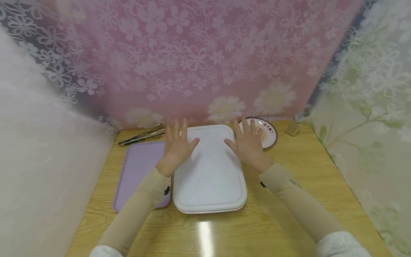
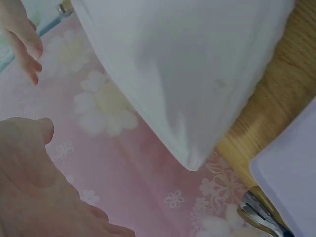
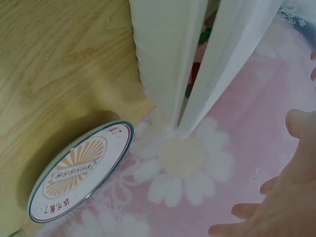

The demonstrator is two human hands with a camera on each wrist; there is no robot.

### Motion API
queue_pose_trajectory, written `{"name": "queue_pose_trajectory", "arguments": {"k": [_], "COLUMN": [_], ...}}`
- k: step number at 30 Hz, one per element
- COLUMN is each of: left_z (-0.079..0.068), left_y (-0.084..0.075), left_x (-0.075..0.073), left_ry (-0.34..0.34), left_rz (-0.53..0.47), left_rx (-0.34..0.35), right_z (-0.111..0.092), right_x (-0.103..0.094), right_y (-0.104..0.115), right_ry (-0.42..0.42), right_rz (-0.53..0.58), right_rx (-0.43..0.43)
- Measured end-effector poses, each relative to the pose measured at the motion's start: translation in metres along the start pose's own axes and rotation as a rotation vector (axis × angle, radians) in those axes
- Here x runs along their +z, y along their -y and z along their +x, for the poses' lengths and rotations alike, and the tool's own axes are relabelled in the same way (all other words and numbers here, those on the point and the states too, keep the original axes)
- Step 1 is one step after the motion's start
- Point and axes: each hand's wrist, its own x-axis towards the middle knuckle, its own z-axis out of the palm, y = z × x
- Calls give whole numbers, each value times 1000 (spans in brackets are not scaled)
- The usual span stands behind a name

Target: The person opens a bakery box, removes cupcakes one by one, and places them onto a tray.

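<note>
Between my hands stands a white lidded box (image 1: 208, 171), its top flat with rounded corners. My left hand (image 1: 176, 146) is held in the air by its left edge, fingers spread, touching nothing. Likewise spread and holding nothing, my right hand (image 1: 248, 148) hovers by the right edge, in front of a round plate (image 1: 270, 134) with a dark rim and red writing. A slit below the lid (image 3: 217, 74) shows bits of red and green inside in the right wrist view. The left wrist view has the left palm (image 2: 34, 182) apart from the box.
A purple tray (image 1: 139, 167) lies left of the box, with metal utensils (image 1: 141, 136) behind it; their kind is unclear. At the back right is a small jar (image 1: 294, 126). Floral cloth (image 1: 199, 64) hangs behind the wooden table (image 1: 282, 214) and along its sides.
</note>
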Motion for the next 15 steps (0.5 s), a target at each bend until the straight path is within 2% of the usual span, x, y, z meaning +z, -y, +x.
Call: {"name": "queue_pose_trajectory", "arguments": {"k": [6,15], "left_z": [-7,-17], "left_y": [16,34], "left_x": [5,14], "left_ry": [26,30], "left_rz": [-64,-191], "left_rx": [-35,-40], "right_z": [-4,-9], "right_x": [12,28], "right_y": [-3,-3], "right_ry": [-11,-14], "right_rz": [-11,26], "right_rx": [-18,-1]}}
